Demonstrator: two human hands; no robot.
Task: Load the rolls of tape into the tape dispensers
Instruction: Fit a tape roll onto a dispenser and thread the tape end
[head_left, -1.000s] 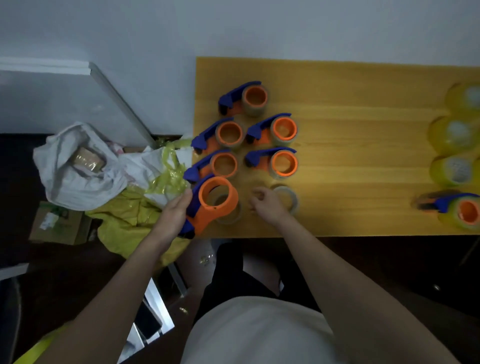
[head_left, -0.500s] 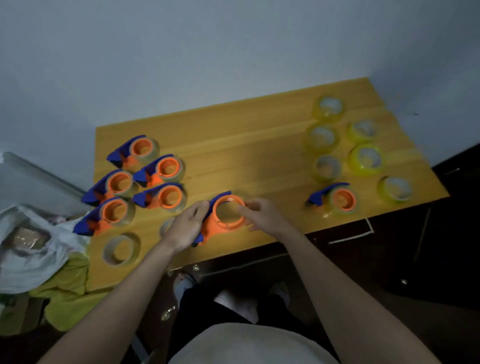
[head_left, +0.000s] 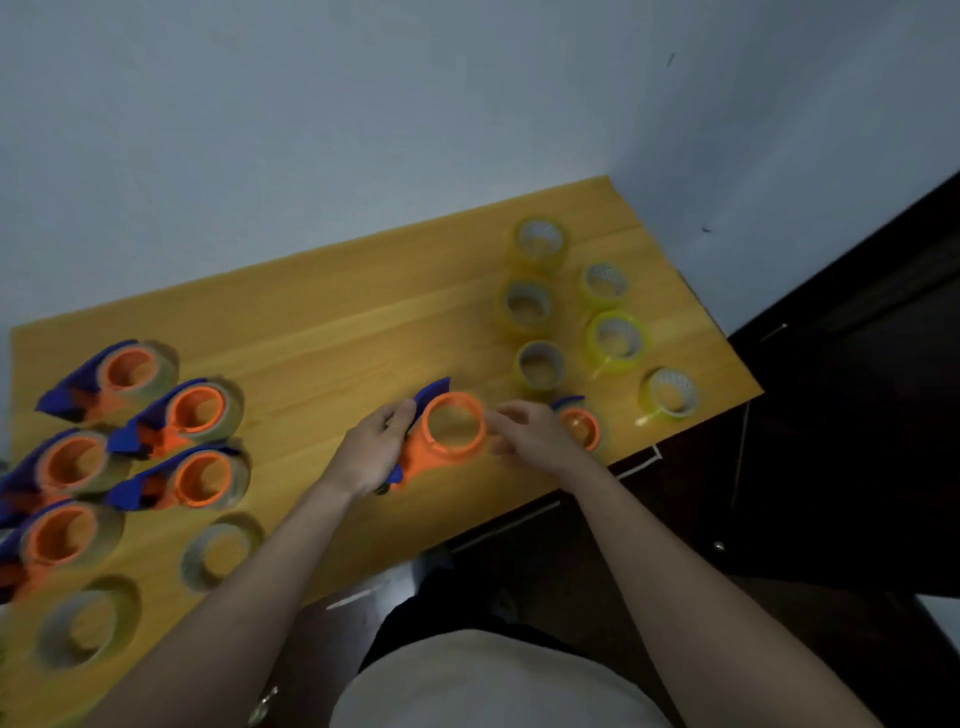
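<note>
One empty tape dispenser (head_left: 447, 434) is held near the front edge of the wooden table (head_left: 332, 332), carried rightward from the left cluster where it was a second ago, so the yellow rolls are now within reach. Its handle is gripped by the left hand (head_left: 371, 452); the right hand (head_left: 530, 434) is seen just right of the orange hub, fingers loosely curled, touching or nearly so — blur prevents certainty, and nothing is held. The dispenser's long axis is judged to run from near-left to far-right, blue blade end pointing away. Just beyond the right hand, one loaded dispenser (head_left: 582, 426) is partly hidden. Six yellow tape rolls (head_left: 615, 340) are laid out far right; five loaded dispensers (head_left: 200, 410) and two clear rolls (head_left: 221, 551) are left behind.
</note>
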